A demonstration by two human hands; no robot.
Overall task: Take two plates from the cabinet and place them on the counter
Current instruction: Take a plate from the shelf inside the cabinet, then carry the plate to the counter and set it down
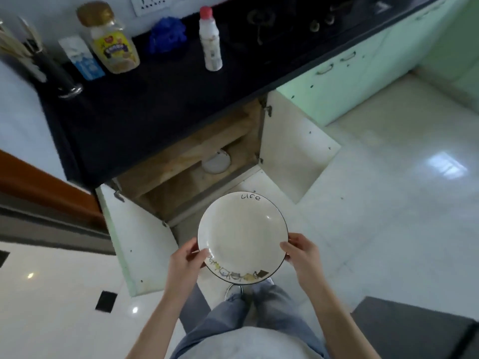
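Note:
I hold a white plate (241,229) with a dark rim, the word "life" and small drawings on its edge, level in front of me above the floor. My left hand (188,257) grips its left edge and my right hand (302,252) grips its right edge. Beyond the plate the lower cabinet (197,161) stands with both doors swung out. Inside it, on the shelf, another white plate (216,163) lies partly hidden under the counter edge. The black counter (145,99) runs above the cabinet.
On the counter stand a yellow-labelled jar (114,45), a blue-and-white carton (81,59), a blue scrubber (168,35), a white bottle with a red cap (211,40) and a utensil holder (44,63). A gas hob (298,19) sits at the right. Open doors (137,239) (295,143) flank me.

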